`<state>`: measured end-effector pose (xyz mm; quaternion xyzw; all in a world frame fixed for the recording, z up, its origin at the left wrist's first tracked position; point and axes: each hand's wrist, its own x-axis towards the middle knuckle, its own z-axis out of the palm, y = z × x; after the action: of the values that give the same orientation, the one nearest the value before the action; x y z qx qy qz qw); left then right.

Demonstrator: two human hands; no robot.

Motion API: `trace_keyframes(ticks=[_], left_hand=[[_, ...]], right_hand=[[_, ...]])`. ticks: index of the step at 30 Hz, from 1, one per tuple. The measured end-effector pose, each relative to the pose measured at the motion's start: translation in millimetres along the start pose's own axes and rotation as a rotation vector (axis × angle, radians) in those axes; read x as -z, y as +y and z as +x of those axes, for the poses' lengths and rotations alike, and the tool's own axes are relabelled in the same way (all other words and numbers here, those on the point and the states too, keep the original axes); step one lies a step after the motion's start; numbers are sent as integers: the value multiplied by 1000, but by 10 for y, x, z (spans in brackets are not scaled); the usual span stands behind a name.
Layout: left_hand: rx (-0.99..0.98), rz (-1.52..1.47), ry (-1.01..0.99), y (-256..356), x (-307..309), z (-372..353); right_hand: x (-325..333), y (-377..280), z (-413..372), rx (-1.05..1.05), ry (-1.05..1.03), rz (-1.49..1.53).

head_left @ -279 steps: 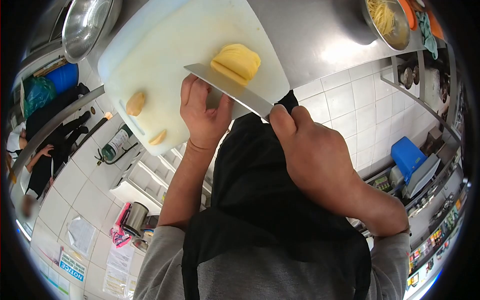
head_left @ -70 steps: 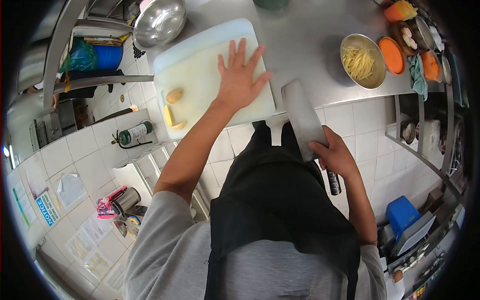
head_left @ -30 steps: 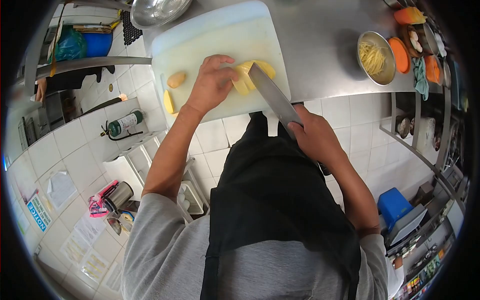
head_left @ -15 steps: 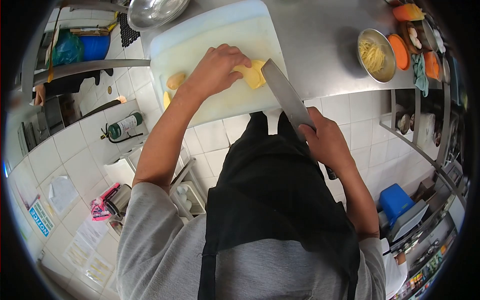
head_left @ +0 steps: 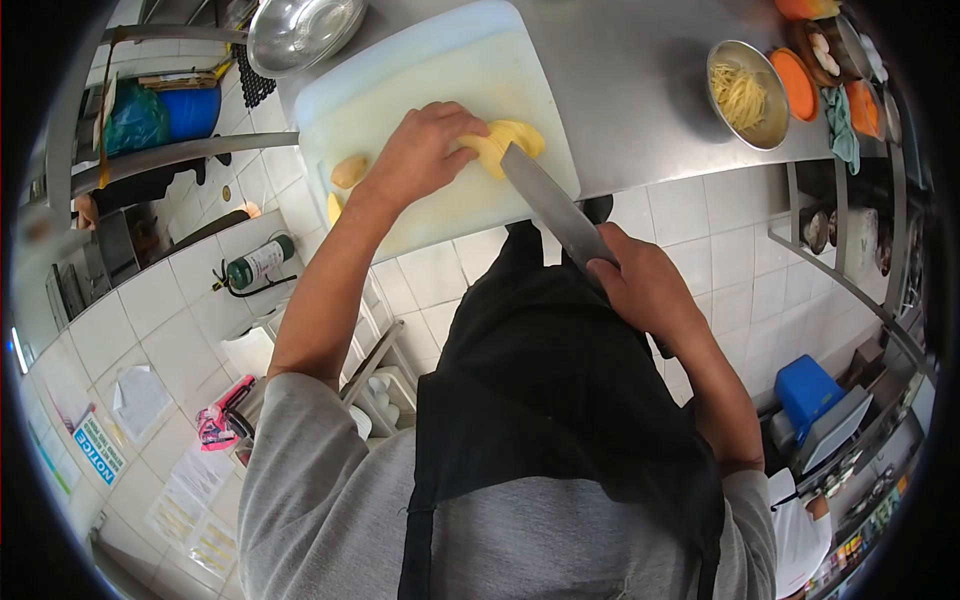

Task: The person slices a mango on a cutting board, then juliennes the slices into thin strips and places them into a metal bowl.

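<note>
My left hand [head_left: 428, 152] has its fingers bent around one side of a peeled yellow potato [head_left: 515, 138], pressing it on the white cutting board [head_left: 420, 75]. The potato's other side is cut into thin slices that fan out to the right. In my right hand [head_left: 645, 275] is a large kitchen knife [head_left: 552, 205], its broad blade pointing up and left with the tip end at the potato's near edge. Most of the handle is hidden in my fist. Left of my left wrist lie a small potato piece [head_left: 349, 171] and a yellow wedge [head_left: 335, 208].
A steel bowl [head_left: 779, 125] with yellow strips [head_left: 738, 95] stands on the steel counter [head_left: 640, 110] at right, beside an orange lid [head_left: 795, 85] and a green cloth [head_left: 843, 130]. Another steel bowl [head_left: 305, 35] is at upper left. A person in white [head_left: 800, 540] shows at lower right.
The knife has shifted left along the potato, and more slices now fan out to its right. My left hand has stayed on the potato.
</note>
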<state>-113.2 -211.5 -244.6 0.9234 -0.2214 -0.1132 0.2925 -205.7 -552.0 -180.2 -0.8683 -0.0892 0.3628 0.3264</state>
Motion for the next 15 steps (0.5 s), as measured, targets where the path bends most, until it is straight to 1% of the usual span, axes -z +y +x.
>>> trace_keyframes(ticks=[2, 6, 15], left_hand=[[10, 52, 23, 26, -12, -20], [43, 96, 27, 15, -69, -40], [-59, 87, 165, -42, -176, -62]], right_hand=[[3, 11, -24, -39, -3, 1], [19, 44, -74, -39, 57, 41], [-32, 45, -91, -20, 90, 35]])
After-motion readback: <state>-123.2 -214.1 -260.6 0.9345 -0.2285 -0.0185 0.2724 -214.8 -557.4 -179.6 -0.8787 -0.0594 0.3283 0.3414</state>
